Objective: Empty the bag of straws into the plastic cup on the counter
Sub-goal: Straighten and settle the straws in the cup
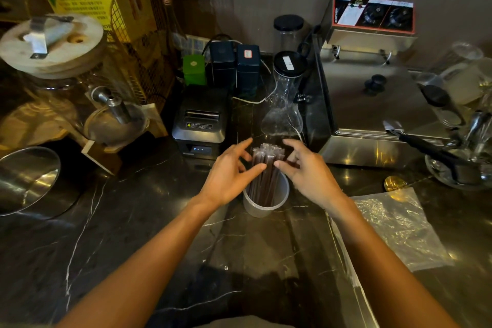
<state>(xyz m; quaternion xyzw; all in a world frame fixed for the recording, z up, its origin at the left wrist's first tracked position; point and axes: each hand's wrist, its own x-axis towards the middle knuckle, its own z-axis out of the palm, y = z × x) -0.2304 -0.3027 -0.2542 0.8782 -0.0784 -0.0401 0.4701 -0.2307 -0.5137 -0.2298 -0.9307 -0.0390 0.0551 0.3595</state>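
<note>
A bundle of dark, individually wrapped straws (pixel 267 165) stands upright in the translucent plastic cup (pixel 266 206) on the dark marble counter. My left hand (pixel 231 169) is at the left of the bundle and my right hand (pixel 303 166) at the right. Fingers and thumbs of both are spread and relaxed around the straw tops. Whether the fingertips touch the straws I cannot tell. The clear plastic bag (pixel 399 229) lies flat on the counter to the right, with no straws visible in it.
Behind the cup stand a black receipt printer (pixel 201 121), a glass carafe (pixel 283 114) and a steel fryer (pixel 372 104). A glass dispenser (pixel 66 82) and a metal bowl (pixel 26 181) sit at the left. Utensils in a glass bowl (pixel 463 168) are at the right.
</note>
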